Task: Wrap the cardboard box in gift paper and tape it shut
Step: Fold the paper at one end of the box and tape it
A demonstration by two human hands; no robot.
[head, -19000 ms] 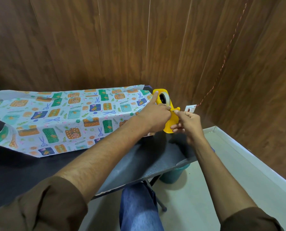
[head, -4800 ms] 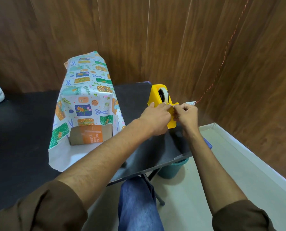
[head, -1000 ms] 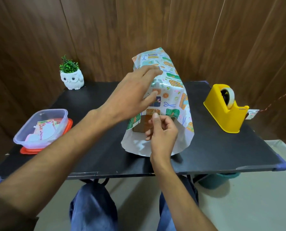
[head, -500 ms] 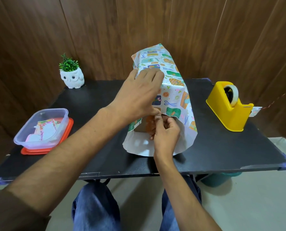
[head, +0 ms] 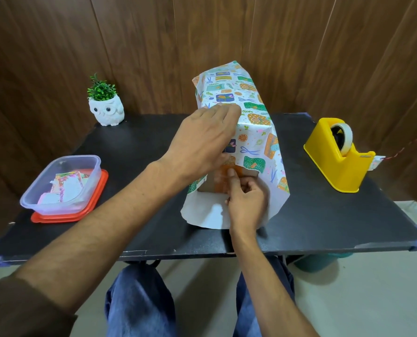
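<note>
Standing left of the yellow tape dispenser [head: 336,161] on the black table [head: 134,152], the cardboard box [head: 208,186] ran lengthwise away from the person, its bare near end showing under draped gift paper [head: 251,117]. Farther left sat a plastic tub [head: 61,183] and an owl planter [head: 107,113]. The left hand [head: 202,144] lay flat on the paper, having hovered a second earlier. The right hand [head: 248,205], fingers curled, pressed a fingertip to the box end; whether it held tape was unclear.

Left hand [head: 202,144] presses the gift paper [head: 256,122] draped over the cardboard box [head: 208,184]; right hand [head: 247,203] touches its bare face. Tape dispenser [head: 336,164] at three o'clock.
</note>
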